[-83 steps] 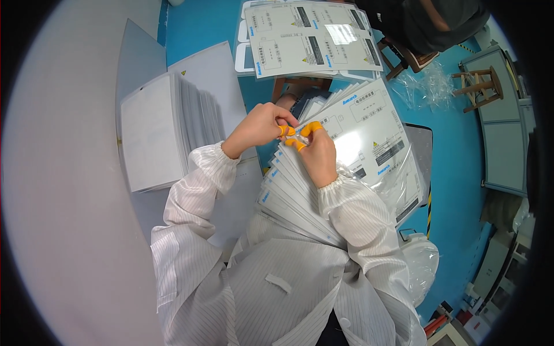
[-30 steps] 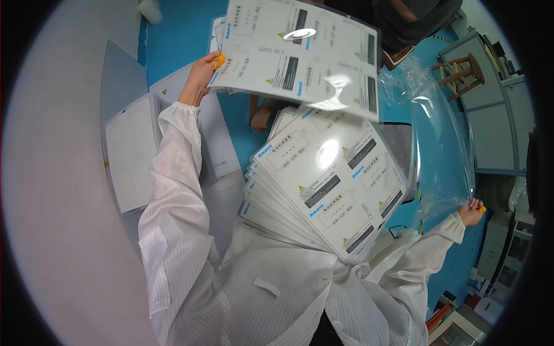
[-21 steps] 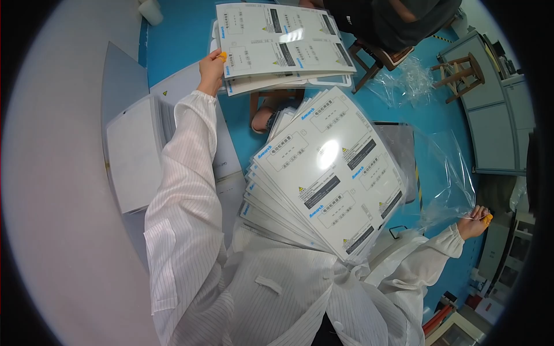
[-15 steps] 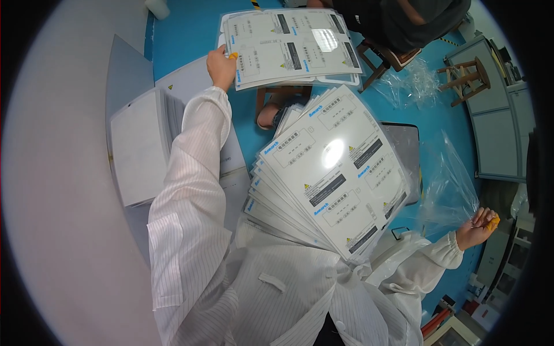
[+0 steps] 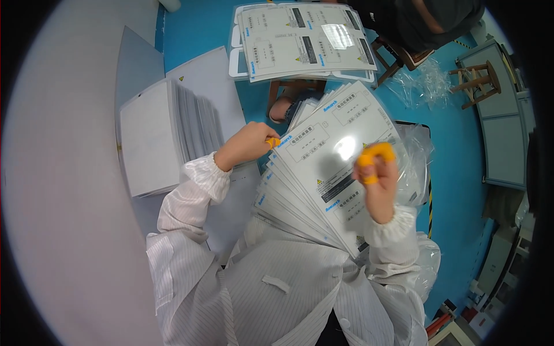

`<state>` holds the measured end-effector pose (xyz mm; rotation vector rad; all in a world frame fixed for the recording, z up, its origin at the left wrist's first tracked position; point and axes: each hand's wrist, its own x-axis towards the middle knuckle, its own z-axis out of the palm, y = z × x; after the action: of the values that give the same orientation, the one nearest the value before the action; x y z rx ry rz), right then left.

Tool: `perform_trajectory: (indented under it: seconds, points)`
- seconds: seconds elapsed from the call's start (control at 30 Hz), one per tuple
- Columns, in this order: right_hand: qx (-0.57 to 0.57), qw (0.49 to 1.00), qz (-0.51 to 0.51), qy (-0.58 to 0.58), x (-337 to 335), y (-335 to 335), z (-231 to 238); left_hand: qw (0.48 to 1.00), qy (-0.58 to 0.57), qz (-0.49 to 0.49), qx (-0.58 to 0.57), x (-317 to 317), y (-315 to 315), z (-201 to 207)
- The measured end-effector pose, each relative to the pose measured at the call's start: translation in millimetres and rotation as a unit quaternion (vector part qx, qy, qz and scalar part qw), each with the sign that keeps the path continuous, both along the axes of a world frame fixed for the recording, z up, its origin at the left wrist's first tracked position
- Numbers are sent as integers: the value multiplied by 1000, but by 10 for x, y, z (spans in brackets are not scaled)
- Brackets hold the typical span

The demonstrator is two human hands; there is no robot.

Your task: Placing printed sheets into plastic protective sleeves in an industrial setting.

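A fanned stack of white printed sheets rests across my lap, with blue marks, black bars and small yellow triangles on the face. My left hand is closed at the upper left corner of the top sheet, an orange finger cot on its fingertip. Over the right half of the stack hovers my right hand, wearing orange finger cots; its fingers look curled but are smeared by motion, and I see nothing held in it. Clear plastic film lies along the stack's right side.
Ahead sits another pile of printed sheets on a stool. Blank white panels stand stacked at my left. Far right are a wooden stool, crumpled film and grey cabinets. A person in dark clothing is at the top.
My left hand has come back from the far pile to the lap stack's corner. My right hand has swung in from the far right, letting go of the clear film it had stretched out.
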<state>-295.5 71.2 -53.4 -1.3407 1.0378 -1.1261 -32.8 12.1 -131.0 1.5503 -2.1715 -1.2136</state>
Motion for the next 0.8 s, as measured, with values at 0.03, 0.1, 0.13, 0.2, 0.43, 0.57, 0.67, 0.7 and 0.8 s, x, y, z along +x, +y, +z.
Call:
perform_trajectory:
  seconds: [0.03,0.1,0.13,0.2,0.43,0.57,0.67,0.7,0.8]
  points:
    - [-17,999,21,41,101,-49,-157,1000,1,0,0,-8,16,37]
    - [7,988,8,155,341,-91,-454,999,3,40,-20,-27,18,160]
    - [1,975,23,220,473,-124,-497,999,4,39,-21,-37,13,202]
    - [-76,958,0,278,712,-130,-695,994,65,85,25,-59,6,277]
    - [-66,936,-33,345,959,-190,-834,988,102,106,35,-6,18,207]
    - [-85,934,-107,330,797,-294,-927,983,133,113,62,8,24,113]
    - [-104,948,-47,298,793,-260,-833,977,146,126,89,16,29,104]
    - [-103,948,-49,298,834,-211,-852,975,146,133,97,16,30,105]
    - [-118,944,6,307,917,-143,-925,977,153,117,90,21,42,96]
